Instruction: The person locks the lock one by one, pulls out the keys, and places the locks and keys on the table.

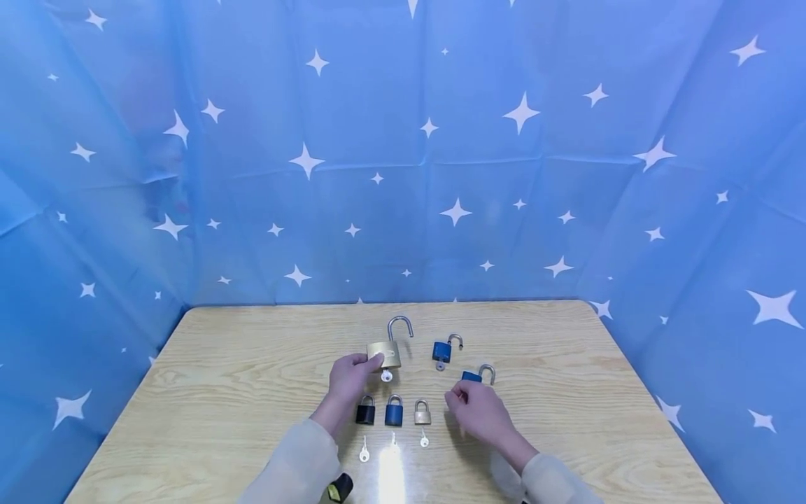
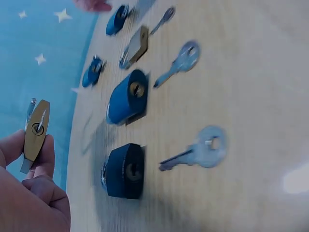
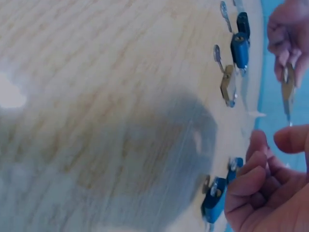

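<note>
My left hand (image 1: pixel 348 378) pinches a large brass padlock (image 1: pixel 385 352) by its body, thumb on the face. Its shackle is swung open, and a key (image 1: pixel 387 376) sticks out of its bottom. Over on the right, my right hand (image 1: pixel 481 413) has loosely bent fingers and nothing between finger and thumb. Just beyond it lies an unlocked blue padlock (image 1: pixel 471 376), partly hidden by the hand. Another unlocked blue padlock (image 1: pixel 442 351), with a key in it, lies between the hands and farther back.
Closer to me, a closed black padlock (image 1: pixel 365 414), blue padlock (image 1: pixel 394 415) and small brass padlock (image 1: pixel 422 418) form a row. Loose keys (image 1: pixel 364 451) lie in front of them. The wooden table (image 1: pixel 239 392) ends at a blue star-patterned curtain (image 1: pixel 378 196).
</note>
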`<state>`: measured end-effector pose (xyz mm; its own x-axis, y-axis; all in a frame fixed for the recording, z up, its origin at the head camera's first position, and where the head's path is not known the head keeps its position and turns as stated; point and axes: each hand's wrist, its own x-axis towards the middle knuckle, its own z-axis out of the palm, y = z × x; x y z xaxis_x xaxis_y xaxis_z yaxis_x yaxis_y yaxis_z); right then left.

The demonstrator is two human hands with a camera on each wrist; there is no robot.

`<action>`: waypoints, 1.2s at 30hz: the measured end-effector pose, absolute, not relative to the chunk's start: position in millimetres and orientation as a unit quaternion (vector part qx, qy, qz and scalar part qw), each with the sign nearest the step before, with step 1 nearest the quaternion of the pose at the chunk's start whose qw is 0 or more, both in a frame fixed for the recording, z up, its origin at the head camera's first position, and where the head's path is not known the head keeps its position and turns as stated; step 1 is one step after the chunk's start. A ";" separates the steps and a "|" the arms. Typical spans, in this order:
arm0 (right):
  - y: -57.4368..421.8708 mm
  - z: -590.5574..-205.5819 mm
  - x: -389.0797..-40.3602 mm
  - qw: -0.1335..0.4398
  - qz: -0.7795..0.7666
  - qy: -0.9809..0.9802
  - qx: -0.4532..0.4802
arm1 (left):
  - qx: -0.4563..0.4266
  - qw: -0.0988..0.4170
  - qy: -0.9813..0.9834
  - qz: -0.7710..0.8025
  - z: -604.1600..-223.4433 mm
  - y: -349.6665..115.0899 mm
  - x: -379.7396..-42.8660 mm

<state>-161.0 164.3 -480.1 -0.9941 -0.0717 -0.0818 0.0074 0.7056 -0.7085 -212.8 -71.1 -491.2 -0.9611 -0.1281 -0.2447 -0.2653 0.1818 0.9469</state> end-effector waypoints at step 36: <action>183.7 -436.5 -226.2 0.143 -0.565 0.800 -0.143 | -0.024 0.089 0.744 0.662 -486.8 -45.1 -157.7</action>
<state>-226.2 183.7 -436.5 -0.9181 -0.3904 -0.0685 -0.0663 0.3216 -0.9446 -157.7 -45.1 -486.8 -0.9831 0.0817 -0.1639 -0.1533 0.1227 0.9805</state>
